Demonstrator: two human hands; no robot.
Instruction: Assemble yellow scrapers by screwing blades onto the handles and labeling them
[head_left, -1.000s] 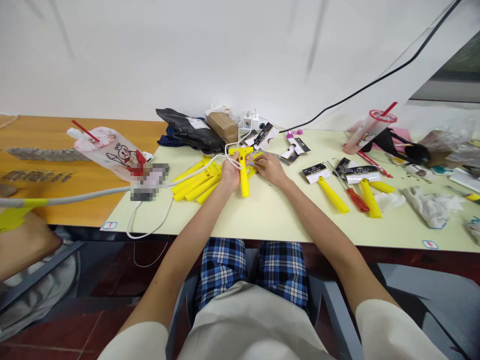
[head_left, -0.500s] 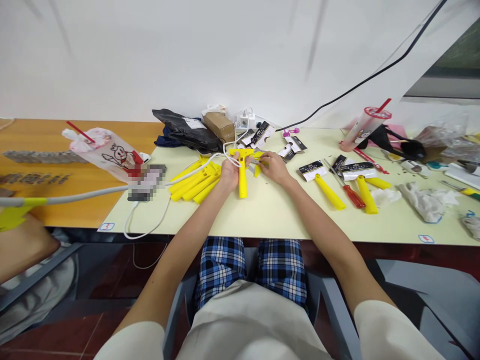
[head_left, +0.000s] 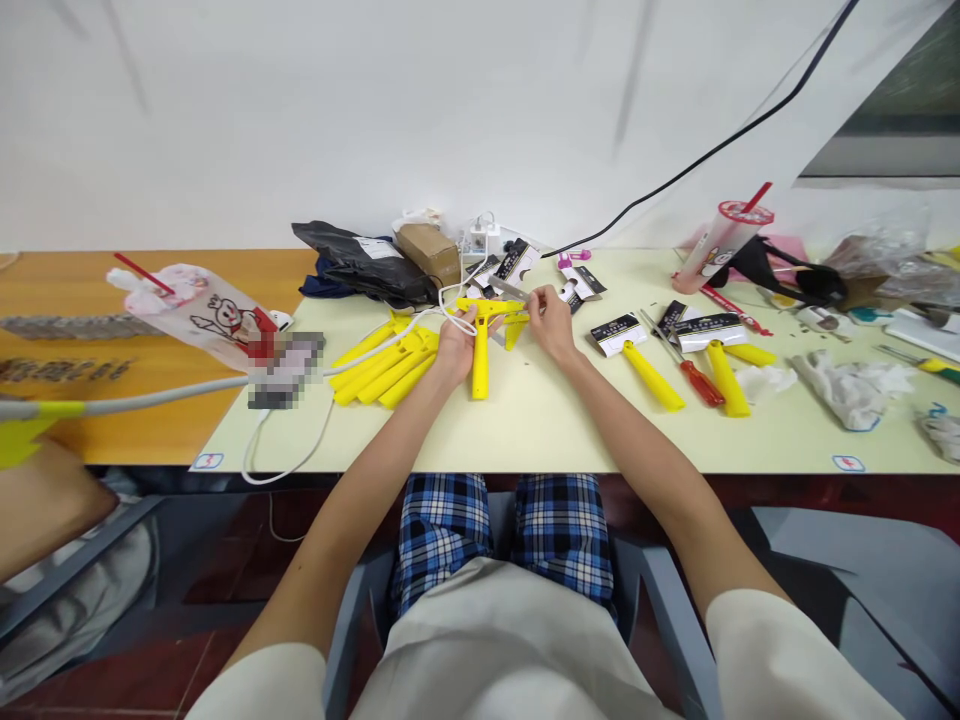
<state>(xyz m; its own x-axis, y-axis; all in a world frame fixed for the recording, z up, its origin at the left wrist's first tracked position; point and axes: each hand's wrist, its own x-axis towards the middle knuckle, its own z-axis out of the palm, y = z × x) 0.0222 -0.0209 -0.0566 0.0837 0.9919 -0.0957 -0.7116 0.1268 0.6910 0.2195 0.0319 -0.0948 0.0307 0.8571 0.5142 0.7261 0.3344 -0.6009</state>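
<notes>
My left hand (head_left: 454, 346) is closed around a yellow T-shaped scraper handle (head_left: 481, 368), its grip pointing toward me. In my right hand (head_left: 551, 320), pinched between thumb and fingers, is a thin grey metal blade (head_left: 510, 290), slanting just above the head of the handle. Another yellow piece (head_left: 514, 332) shows below my right fingers; whether it touches them I cannot tell. Beside my left wrist lies a fanned pile of yellow scraper handles (head_left: 379, 365). A white cable (head_left: 375, 352) runs across that pile to my left hand.
To the right lie carded yellow scrapers (head_left: 652, 378) and a red-handled screwdriver (head_left: 702, 384). Behind my hands are black-and-white cards (head_left: 517, 262), a cardboard box (head_left: 429, 252) and a black bag (head_left: 367, 265). Drink cups (head_left: 724, 245) stand at both sides. Another person's arm (head_left: 60, 495) is at far left.
My right hand has risen slightly, and the grey blade now shows above the scraper head. My left hand keeps its hold on the handle. The view has shifted slightly.
</notes>
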